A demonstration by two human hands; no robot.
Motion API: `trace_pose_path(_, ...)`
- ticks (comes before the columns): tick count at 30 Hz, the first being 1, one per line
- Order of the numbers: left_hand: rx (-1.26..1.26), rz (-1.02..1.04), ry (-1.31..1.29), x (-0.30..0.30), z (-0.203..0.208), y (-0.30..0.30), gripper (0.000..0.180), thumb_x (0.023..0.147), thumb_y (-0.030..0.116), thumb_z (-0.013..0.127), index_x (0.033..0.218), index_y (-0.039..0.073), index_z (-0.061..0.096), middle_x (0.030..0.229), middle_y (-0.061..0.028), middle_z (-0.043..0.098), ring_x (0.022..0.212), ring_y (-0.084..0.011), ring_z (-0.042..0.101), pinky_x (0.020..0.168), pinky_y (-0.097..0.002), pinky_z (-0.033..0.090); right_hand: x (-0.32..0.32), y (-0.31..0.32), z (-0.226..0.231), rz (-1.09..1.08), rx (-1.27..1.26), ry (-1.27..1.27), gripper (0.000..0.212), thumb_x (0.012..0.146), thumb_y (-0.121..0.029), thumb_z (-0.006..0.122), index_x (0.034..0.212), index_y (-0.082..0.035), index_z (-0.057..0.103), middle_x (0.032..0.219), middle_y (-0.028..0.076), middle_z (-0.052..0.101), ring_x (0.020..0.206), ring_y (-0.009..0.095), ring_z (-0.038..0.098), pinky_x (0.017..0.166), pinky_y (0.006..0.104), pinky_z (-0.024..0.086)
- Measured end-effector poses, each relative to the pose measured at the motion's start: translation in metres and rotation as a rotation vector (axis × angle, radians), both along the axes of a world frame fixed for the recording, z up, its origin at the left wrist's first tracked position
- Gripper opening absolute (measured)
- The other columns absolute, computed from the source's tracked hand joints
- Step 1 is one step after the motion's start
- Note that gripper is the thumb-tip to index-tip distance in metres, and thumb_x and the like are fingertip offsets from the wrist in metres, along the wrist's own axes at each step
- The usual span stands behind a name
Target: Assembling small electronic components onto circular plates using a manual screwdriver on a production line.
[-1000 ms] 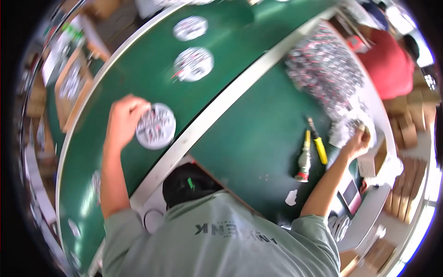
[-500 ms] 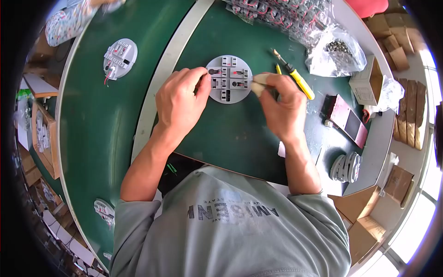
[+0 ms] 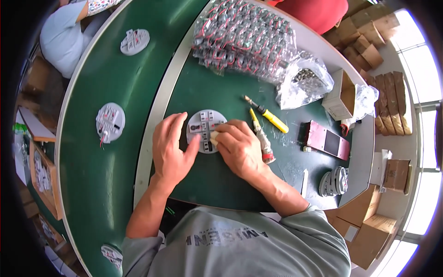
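A pale grey round disc (image 3: 200, 121) with raised blocks, dark slots and small red parts lies flat on the green table between my hands. At its left edge is my left hand (image 3: 171, 150), fingers stretched and thumb spread apart, with nothing held; the thumb reaches over the disc's lower left. My right hand (image 3: 241, 147) covers the disc's right side with curled fingers pressed together. Pale covers sit on some of its fingertips. Whatever those fingertips pinch, if anything, is hidden.
Right of my hands lie a yellow-handled pointed tool (image 3: 275, 121) and a wrapped tool (image 3: 263, 142). Behind are bagged wired parts (image 3: 244, 39) and a bag of metal pieces (image 3: 307, 78). A pink device (image 3: 327, 141) and stacked discs (image 3: 333, 181) stand right. More discs (image 3: 110, 122) lie left.
My left hand has opened from a pinch at the disc's left rim. The right hand has moved inward over the disc's right side. The whole view has shifted.
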State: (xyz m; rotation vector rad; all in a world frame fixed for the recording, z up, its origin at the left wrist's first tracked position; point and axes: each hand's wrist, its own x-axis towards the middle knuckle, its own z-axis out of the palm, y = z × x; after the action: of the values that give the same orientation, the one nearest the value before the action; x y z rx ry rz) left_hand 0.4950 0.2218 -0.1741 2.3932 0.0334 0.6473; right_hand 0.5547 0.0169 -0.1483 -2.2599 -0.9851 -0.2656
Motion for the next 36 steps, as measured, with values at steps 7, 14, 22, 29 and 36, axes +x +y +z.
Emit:
trace_pose_path(7,0.097,-0.297,0.237,0.001,0.002,0.004,0.106,0.079,0.043,0.092,0.159,-0.003,0.041,0.162,-0.0217,0.047,0.155,-0.041,0.039,0.128,-0.0527,0.03,0.058,-0.007,0.057,-0.08,0.028,0.088,0.025,0.088,-0.006,0.079,0.112,-0.001,0.076,0.114,0.017,0.076,0.104,0.032,0.072,0.09,0.0396,0.059)
trace_pose_path(14,0.061,-0.314,0.255,0.009,0.009,0.001,0.108,0.076,0.044,0.093,0.158,-0.004,0.042,0.161,-0.0214,0.049,0.154,-0.041,0.04,0.127,-0.0524,0.031,0.232,0.038,0.092,-0.116,-0.046,-0.043,0.037,0.096,-0.021,0.071,0.128,-0.002,0.072,0.1,0.023,0.077,0.088,0.033,0.076,0.083,0.0409,0.058)
trace_pose_path(22,0.019,-0.301,0.208,0.008,0.001,0.003,0.105,0.076,0.043,0.092,0.157,-0.003,0.043,0.159,-0.0209,0.05,0.152,-0.04,0.042,0.126,-0.0522,0.032,0.275,0.058,0.09,0.08,-0.123,-0.018,0.034,0.094,-0.019,0.077,0.121,0.001,0.07,0.095,0.011,0.074,0.086,0.021,0.07,0.083,0.0361,0.056)
trace_pose_path(29,-0.002,-0.308,0.202,0.005,0.0,0.002,0.104,0.076,0.044,0.092,0.156,-0.003,0.044,0.159,-0.0205,0.05,0.151,-0.0404,0.042,0.126,-0.0526,0.033,0.272,0.045,0.118,0.03,-0.243,0.177,0.027,0.094,-0.019,0.081,0.107,0.0,0.067,0.092,0.0,0.062,0.081,0.007,0.055,0.073,0.0285,0.049)
trace_pose_path(36,-0.004,-0.353,0.197,0.006,-0.002,0.003,0.1,0.078,0.044,0.092,0.153,-0.005,0.047,0.157,-0.0227,0.051,0.149,-0.0417,0.044,0.126,-0.0532,0.032,0.187,0.01,0.105,-0.008,0.107,0.425,0.026,0.095,-0.017,0.081,0.11,-0.004,0.065,0.095,-0.002,0.064,0.077,0.005,0.056,0.069,0.0231,0.047)
